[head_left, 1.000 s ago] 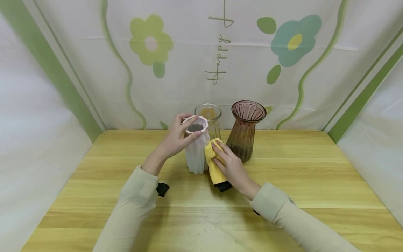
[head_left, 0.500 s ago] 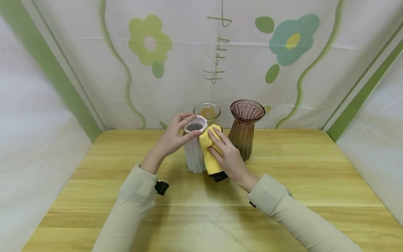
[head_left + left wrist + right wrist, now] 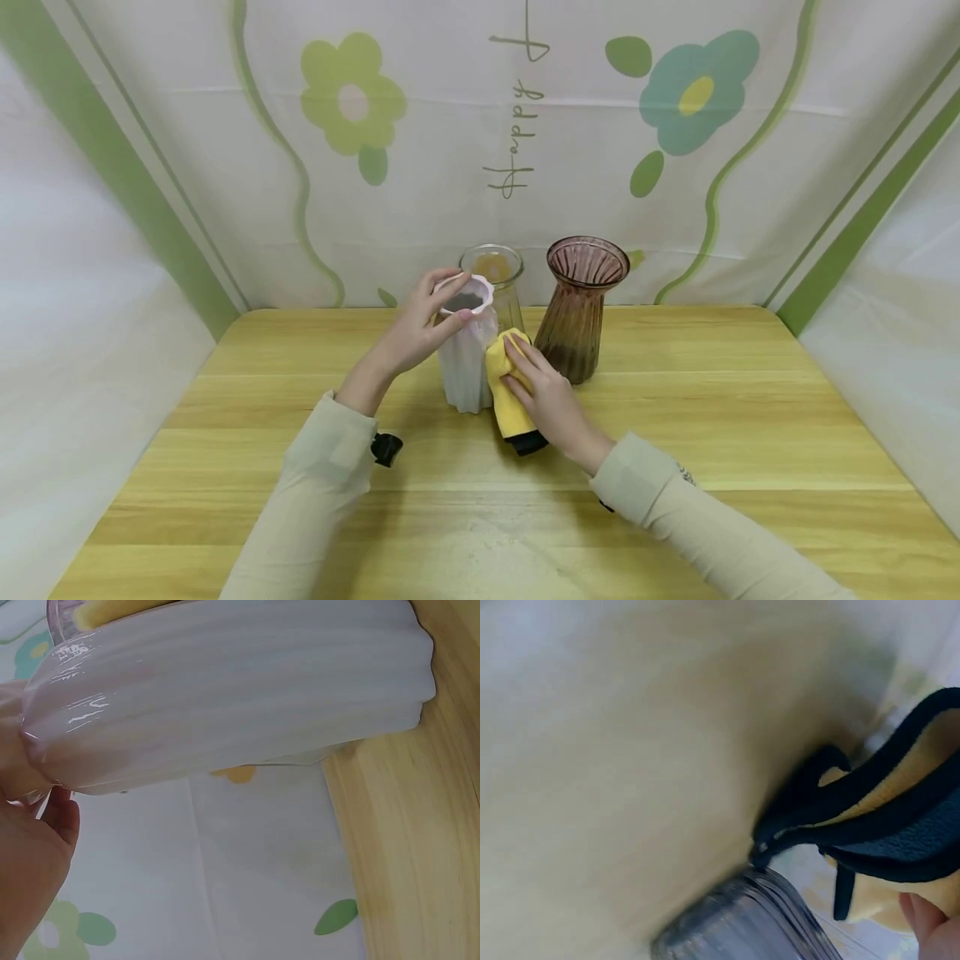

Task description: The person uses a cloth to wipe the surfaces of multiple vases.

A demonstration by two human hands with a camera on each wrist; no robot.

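Note:
A white, ribbed vase (image 3: 465, 367) with a pinkish scalloped rim stands upright on the table. My left hand (image 3: 416, 329) grips it around the neck and rim; in the left wrist view the vase (image 3: 240, 690) fills the upper part, the hand (image 3: 34, 855) at its top end. My right hand (image 3: 551, 400) holds a folded yellow cloth (image 3: 504, 367) with dark edging against the vase's right side. Up close in the right wrist view, the cloth (image 3: 900, 787) shows its dark border and loose folds, with a fingertip (image 3: 924, 915) on it.
Right behind the white vase is a clear glass vase (image 3: 510, 304). To the right stands a purple-brown ribbed glass vase (image 3: 573, 333) with a flared mouth, near my right hand. The wooden table (image 3: 247, 467) ends at a printed curtain (image 3: 442, 167) at the back.
The cloth in my right hand went up to the vase's rim, then came back down along its side. My left hand has kept its hold on the vase's top.

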